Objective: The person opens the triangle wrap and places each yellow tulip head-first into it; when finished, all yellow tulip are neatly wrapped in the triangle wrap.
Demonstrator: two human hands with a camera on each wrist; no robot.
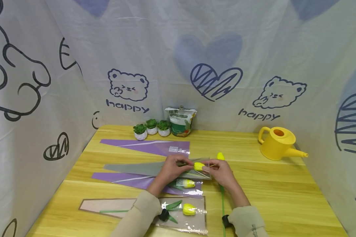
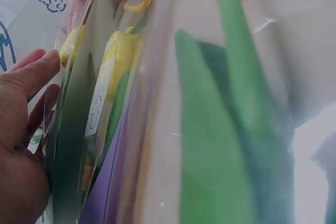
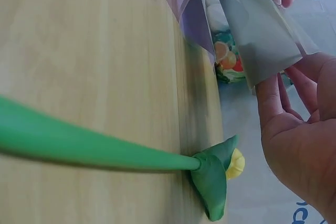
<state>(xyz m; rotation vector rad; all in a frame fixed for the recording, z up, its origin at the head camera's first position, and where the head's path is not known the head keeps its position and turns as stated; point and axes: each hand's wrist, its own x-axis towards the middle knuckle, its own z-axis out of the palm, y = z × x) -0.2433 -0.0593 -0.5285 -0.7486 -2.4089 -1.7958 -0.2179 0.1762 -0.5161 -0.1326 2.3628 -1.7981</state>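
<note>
In the middle of the frame, the left hand (image 1: 171,168) pinches the grey sleeve (image 1: 142,168), whose long axis runs left to right over the counter (image 1: 284,191), and the right hand (image 1: 222,172) fingers pinch its open end around the yellow tulip (image 1: 199,166) between both hands.

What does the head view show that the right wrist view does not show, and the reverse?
Only the head view shows the yellow watering can, three small potted plants and the left hand. Only the right wrist view shows up close the loose tulip's green stem lying on the table. Both show the right hand holding the grey sleeve and the printed bag.
</note>
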